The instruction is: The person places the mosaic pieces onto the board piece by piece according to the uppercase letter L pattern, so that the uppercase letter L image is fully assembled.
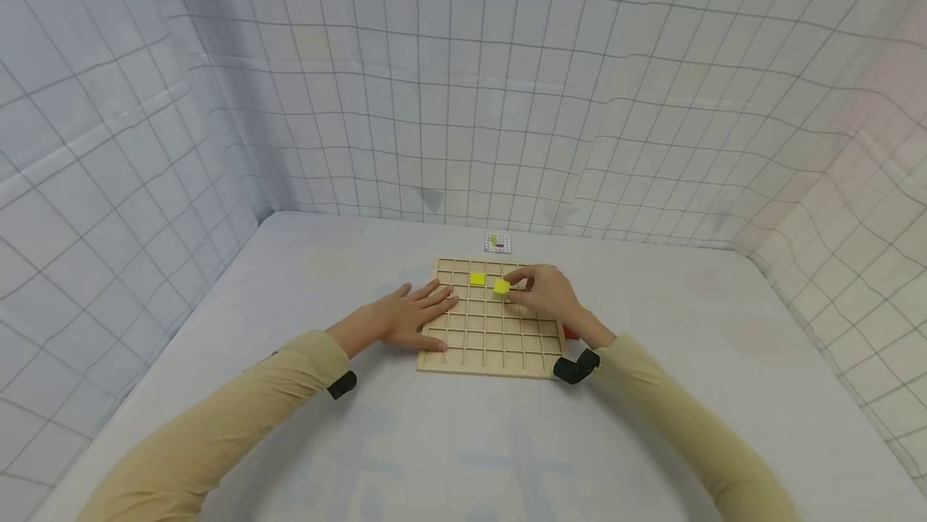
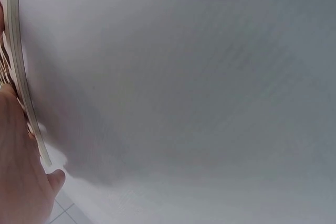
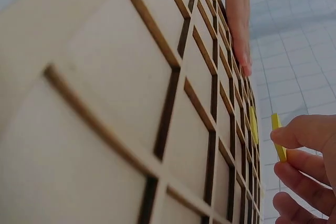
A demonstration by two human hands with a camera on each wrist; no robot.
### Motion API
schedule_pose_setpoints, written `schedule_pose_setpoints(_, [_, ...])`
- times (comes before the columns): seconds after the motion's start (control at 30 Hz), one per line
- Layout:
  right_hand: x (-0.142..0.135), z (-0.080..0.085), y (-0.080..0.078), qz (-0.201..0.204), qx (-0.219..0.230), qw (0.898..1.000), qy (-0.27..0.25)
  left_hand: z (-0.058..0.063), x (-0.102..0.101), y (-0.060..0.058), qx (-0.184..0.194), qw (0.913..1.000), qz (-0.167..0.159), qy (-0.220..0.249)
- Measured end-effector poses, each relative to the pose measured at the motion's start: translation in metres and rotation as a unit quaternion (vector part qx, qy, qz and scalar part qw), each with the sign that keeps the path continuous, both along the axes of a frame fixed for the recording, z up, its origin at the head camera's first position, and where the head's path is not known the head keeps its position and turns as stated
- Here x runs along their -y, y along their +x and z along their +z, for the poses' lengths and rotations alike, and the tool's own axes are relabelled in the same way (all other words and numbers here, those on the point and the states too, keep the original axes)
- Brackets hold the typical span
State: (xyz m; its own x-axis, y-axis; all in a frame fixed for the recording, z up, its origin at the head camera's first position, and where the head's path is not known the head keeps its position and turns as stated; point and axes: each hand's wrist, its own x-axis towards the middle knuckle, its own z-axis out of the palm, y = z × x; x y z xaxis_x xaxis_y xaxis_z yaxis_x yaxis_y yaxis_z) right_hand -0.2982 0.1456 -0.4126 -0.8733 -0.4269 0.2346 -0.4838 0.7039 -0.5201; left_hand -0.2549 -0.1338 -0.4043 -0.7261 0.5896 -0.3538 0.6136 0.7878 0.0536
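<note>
A wooden grid board (image 1: pixel 474 359) with raised dividers lies on the table. My left hand (image 1: pixel 413 317) rests on its left edge, fingers spread and straight across the outer squares. Between thumb and fingertips, my right hand (image 1: pixel 546 293) pinches a thin yellow square tile (image 1: pixel 501 286) over the board's upper middle. In the right wrist view the pinched yellow tile (image 3: pixel 279 137) stands edge-on, apart from the dividers. A second yellow tile (image 1: pixel 477 278) sits in a square just left of it. The left wrist view catches only part of the left hand (image 2: pixel 23 166) beside the board's edge.
Behind the board lies a small printed card (image 1: pixel 497 243) with a grid and coloured squares. Something red (image 1: pixel 570 332) shows at the board's right side, partly hidden under the right wrist. Grid-patterned cloth walls (image 1: pixel 463 104) enclose the white table (image 1: pixel 449 441).
</note>
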Motion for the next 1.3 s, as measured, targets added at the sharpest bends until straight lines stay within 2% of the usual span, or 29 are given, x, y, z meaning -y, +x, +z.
schedule_pose_setpoints(0.13, [0.012, -0.002, -0.004, 0.017, -0.003, 1.000, 0.005, -0.001, -0.002, 0.000, 0.002, 1.0000, 0.002, -0.001])
schedule_pose_setpoints(0.37, [0.026, -0.006, -0.009, 0.027, 0.026, 0.999, 0.020, -0.003, -0.003, 0.000, -0.001, 1.0000, 0.002, -0.005])
schedule_pose_setpoints(0.57, [0.033, -0.005, -0.009, 0.035, 0.024, 0.998, 0.036, -0.003, -0.003, -0.001, -0.009, 0.9999, -0.001, -0.009])
schedule_pose_setpoints(1.3, [0.037, -0.002, -0.010, 0.041, 0.022, 0.998, 0.046, -0.005, 0.000, -0.003, -0.010, 0.9998, 0.002, -0.015])
